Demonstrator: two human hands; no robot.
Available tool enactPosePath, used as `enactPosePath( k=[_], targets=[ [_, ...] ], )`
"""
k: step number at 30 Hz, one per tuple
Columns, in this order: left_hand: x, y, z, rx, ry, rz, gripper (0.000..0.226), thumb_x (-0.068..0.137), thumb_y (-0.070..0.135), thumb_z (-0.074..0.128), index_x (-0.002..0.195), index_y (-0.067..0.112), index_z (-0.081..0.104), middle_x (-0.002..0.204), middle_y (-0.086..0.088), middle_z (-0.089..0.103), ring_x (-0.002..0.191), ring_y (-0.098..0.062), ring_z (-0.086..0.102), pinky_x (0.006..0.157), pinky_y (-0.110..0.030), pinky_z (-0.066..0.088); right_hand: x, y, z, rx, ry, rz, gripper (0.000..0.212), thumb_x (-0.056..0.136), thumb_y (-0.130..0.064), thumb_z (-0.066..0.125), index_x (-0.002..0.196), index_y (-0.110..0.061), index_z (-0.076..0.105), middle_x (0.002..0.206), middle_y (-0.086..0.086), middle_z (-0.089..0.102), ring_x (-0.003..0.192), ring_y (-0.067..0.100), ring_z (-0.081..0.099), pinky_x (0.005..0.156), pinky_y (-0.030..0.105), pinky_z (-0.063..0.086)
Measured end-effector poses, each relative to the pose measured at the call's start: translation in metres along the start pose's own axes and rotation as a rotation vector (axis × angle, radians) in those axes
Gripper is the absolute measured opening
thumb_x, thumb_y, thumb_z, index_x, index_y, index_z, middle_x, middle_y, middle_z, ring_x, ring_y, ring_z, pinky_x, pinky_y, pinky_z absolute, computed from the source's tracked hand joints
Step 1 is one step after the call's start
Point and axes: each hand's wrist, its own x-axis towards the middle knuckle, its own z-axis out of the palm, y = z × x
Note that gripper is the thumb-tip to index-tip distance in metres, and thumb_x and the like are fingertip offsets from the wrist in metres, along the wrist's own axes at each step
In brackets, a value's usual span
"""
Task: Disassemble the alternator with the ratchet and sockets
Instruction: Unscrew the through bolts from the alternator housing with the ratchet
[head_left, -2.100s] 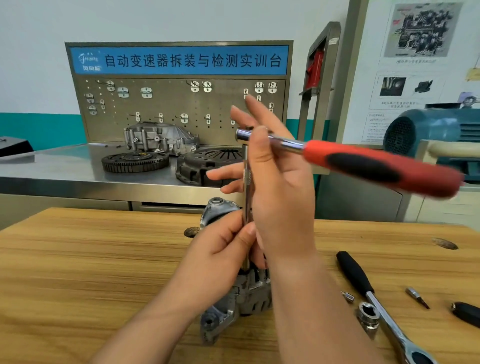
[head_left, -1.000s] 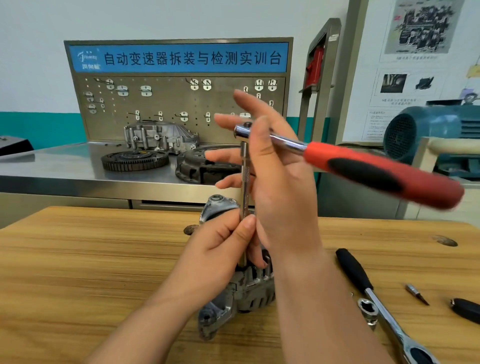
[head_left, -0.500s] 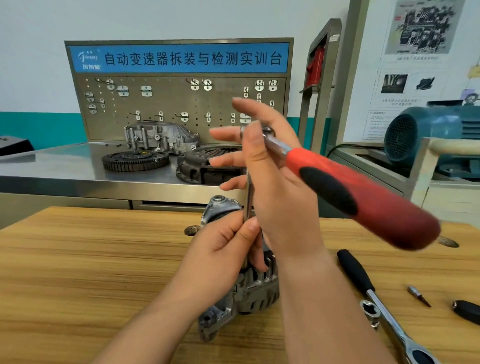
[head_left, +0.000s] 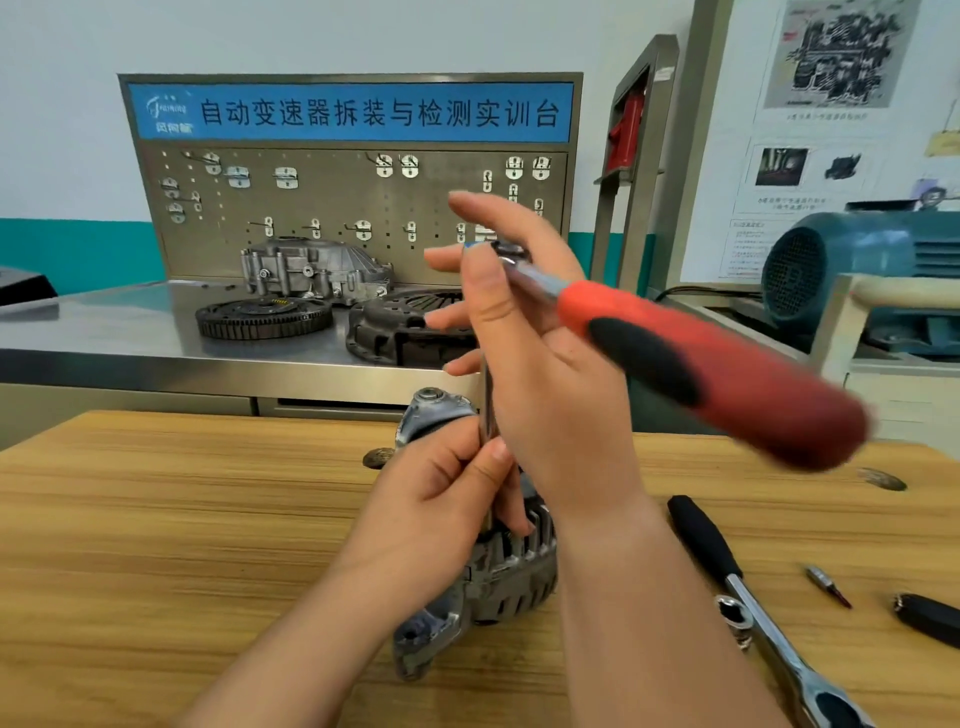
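Left hand (head_left: 441, 514) pinches the extension (head_left: 487, 400) above the alternator (head_left: 514, 577); right hand (head_left: 550, 395), fingers splayed, thumb-pinches the ratchet (head_left: 675, 353)

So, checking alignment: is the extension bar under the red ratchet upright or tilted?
Upright: the extension bar runs vertically from the red ratchet down to the alternator.
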Motion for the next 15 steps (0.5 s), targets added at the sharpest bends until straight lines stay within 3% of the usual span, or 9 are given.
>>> enactPosePath(
  k=[2, 4, 6, 8, 11, 15],
  targets=[
    [-0.0004, 0.0019, -0.0004, -0.01, -0.013, -0.003, 0.028, 0.096, 0.027, 0.049, 0.075, 0.022, 0.068, 0.063, 0.004, 0.069, 0.059, 0.0, 0.061, 0.058, -0.01, 0.044, -0.0004, -0.0009, 0.0026, 0.065, -0.007, 0.028, 0.028, 0.095, -0.035, 0.046, 0.123, -0.034, 0.049, 0.112, 0.016, 0.064, 0.087, 0.023, 0.067, 0.072, 0.035, 0.057],
    [-0.0005, 0.001, -0.0019, -0.063, -0.053, 0.02, 0.036, 0.095, 0.037, 0.046, 0.084, 0.011, 0.067, 0.076, -0.008, 0.071, 0.074, -0.016, 0.067, 0.07, -0.024, 0.052, -0.0007, -0.0007, 0.0046, 0.216, -0.008, 0.135, 0.033, 0.094, -0.042, 0.04, 0.125, -0.035, 0.051, 0.112, 0.009, 0.069, 0.08, 0.016, 0.069, 0.063, 0.027, 0.055],
    [-0.0006, 0.0011, -0.0041, -0.116, -0.08, 0.019, 0.043, 0.092, 0.04, 0.042, 0.089, 0.003, 0.064, 0.08, -0.015, 0.069, 0.08, -0.026, 0.066, 0.079, -0.036, 0.052, 0.0, 0.0013, 0.0033, 0.371, -0.013, 0.251, 0.042, 0.092, -0.049, 0.034, 0.123, -0.031, 0.057, 0.109, 0.007, 0.072, 0.077, 0.017, 0.068, 0.062, 0.029, 0.053],
    [-0.0012, 0.0024, -0.0042, -0.096, -0.083, 0.015, 0.037, 0.091, 0.039, 0.042, 0.085, 0.01, 0.062, 0.072, -0.008, 0.067, 0.073, -0.023, 0.063, 0.075, -0.037, 0.051, 0.0012, 0.0032, 0.0006, 0.46, -0.012, 0.317, 0.05, 0.091, -0.054, 0.031, 0.122, -0.026, 0.06, 0.106, 0.007, 0.072, 0.076, 0.017, 0.068, 0.062, 0.03, 0.053],
    [-0.0012, 0.0037, -0.0023, -0.028, -0.058, 0.028, 0.027, 0.089, 0.037, 0.042, 0.08, 0.021, 0.062, 0.063, 0.002, 0.065, 0.065, -0.025, 0.061, 0.068, -0.044, 0.05, 0.0001, 0.0026, -0.0007, 0.411, 0.027, 0.306, 0.046, 0.092, -0.052, 0.035, 0.12, -0.028, 0.062, 0.104, 0.008, 0.072, 0.075, 0.015, 0.069, 0.059, 0.025, 0.054],
    [-0.0005, 0.0039, -0.0003, -0.024, -0.005, 0.031, 0.029, 0.093, 0.039, 0.045, 0.082, 0.021, 0.065, 0.066, -0.001, 0.068, 0.064, -0.032, 0.061, 0.065, -0.046, 0.05, -0.0002, -0.0031, -0.0001, 0.168, 0.062, 0.086, 0.024, 0.096, -0.032, 0.049, 0.116, -0.035, 0.061, 0.098, 0.016, 0.067, 0.079, 0.018, 0.069, 0.065, 0.023, 0.055]
  ],
)
